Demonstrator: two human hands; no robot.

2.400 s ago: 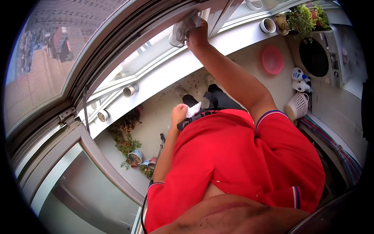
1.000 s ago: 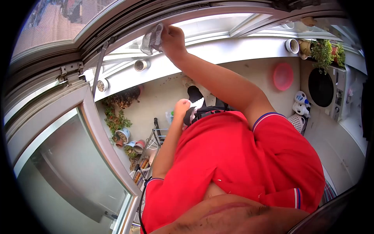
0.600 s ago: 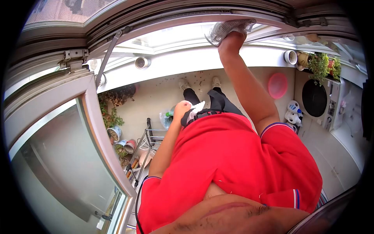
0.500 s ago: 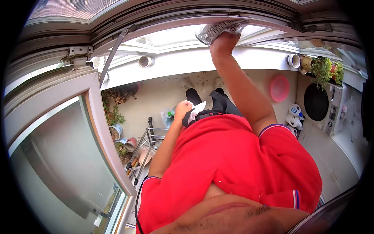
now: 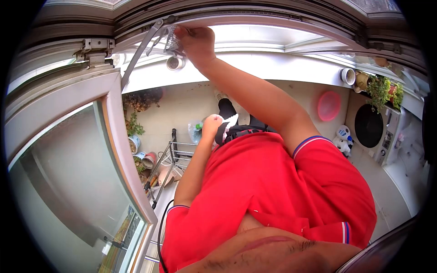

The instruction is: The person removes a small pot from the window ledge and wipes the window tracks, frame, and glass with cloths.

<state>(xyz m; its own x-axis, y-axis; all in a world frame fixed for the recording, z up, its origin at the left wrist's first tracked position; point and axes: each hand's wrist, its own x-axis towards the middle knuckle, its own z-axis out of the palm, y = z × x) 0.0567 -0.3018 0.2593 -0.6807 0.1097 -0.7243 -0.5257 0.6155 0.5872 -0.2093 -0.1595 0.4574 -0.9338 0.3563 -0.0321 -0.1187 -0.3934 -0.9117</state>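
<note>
Fingers of the right hand are bent closed around a grey mesh cloth, which lies up by the window frame, near the metal stay and just above a round pot on the white ledge. At the waist, the left hand has its fingers curled shut on a white cloth. A pink basin sits on the floor.

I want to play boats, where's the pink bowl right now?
In the head view, the pink bowl is towards the right, just left of the round black door.
</note>
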